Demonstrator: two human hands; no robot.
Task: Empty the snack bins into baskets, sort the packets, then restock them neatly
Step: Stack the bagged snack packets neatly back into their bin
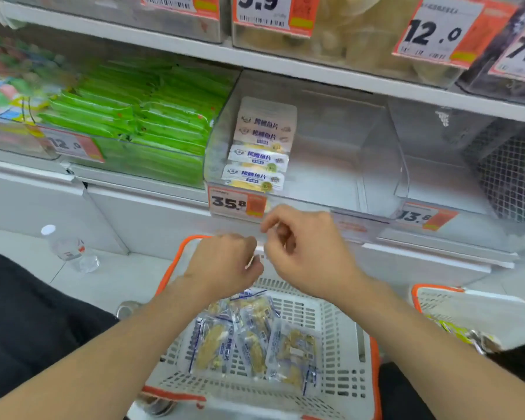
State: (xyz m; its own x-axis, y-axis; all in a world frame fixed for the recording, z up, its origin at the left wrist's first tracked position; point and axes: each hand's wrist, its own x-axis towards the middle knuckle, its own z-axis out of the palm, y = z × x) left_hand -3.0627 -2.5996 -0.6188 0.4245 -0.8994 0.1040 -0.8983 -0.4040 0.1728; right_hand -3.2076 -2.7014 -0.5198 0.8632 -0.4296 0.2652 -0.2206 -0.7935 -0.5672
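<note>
My left hand (225, 265) and my right hand (303, 250) meet above the white basket (343, 325), fingers curled. Between them they pinch a small pale packet (257, 253), blurred and mostly hidden by the fingers. Several clear fish-slice packets (249, 338) lie loose in the basket below. Just beyond my hands a clear bin (331, 165) on the shelf holds a tidy stack of the same packets (259, 153) against its left wall. The rest of that bin is bare.
A bin of green packets (140, 128) stands left of the clear bin. A second orange-rimmed basket (431, 298) at the right holds yellow-green packets (464, 334). A water bottle (70, 248) lies on the floor at the left. A 35.8 price tag (237, 203) hangs on the bin front.
</note>
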